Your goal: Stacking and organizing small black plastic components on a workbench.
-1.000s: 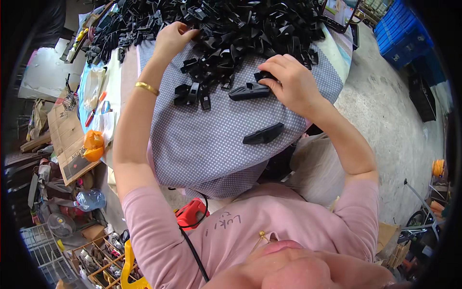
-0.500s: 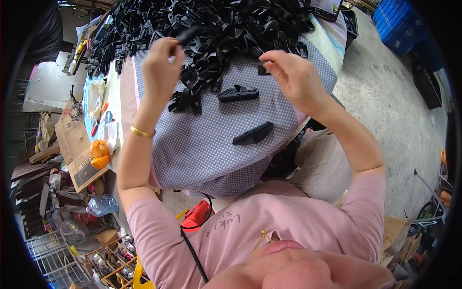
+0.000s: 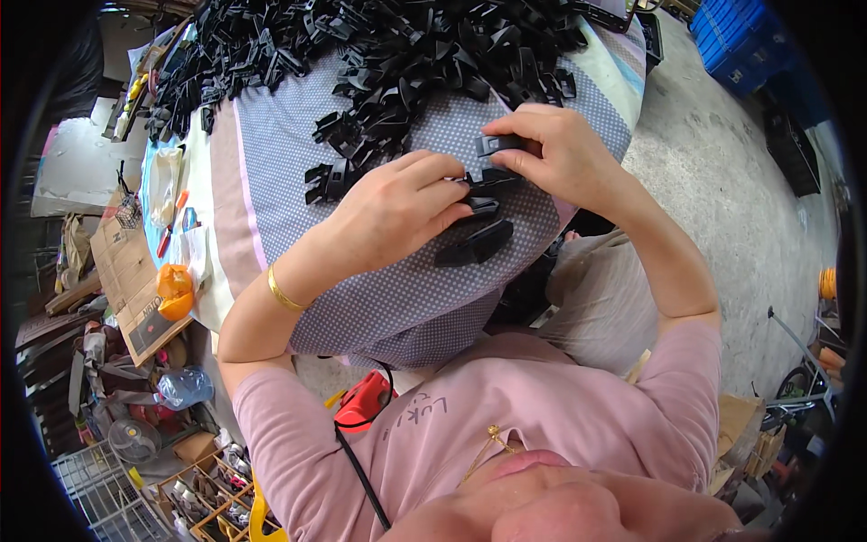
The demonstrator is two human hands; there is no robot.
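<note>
A big heap of black plastic parts [image 3: 388, 45] covers the far half of a table draped in grey dotted cloth [image 3: 397, 298]. My right hand [image 3: 560, 154] pinches a small black plastic part [image 3: 497, 144] by its end. My left hand [image 3: 397, 203] grips another black part [image 3: 479, 185] just below it, and the two pieces touch between my fingertips. Two longer black assembled pieces [image 3: 474, 244] lie on the cloth right under my hands. A gold bangle [image 3: 282, 294] sits on my left wrist.
A cardboard sheet [image 3: 122, 271] with an orange object [image 3: 173, 291] lies left of the table, beside a plastic bottle [image 3: 185, 387] and clutter. Blue crates [image 3: 736, 45] stand at the upper right on the concrete floor. A red tool [image 3: 366, 402] hangs near my chest.
My left hand has come back from the heap with a black part and joined my right hand at the middle of the cloth. The loose piece that lay there is now between my hands.
</note>
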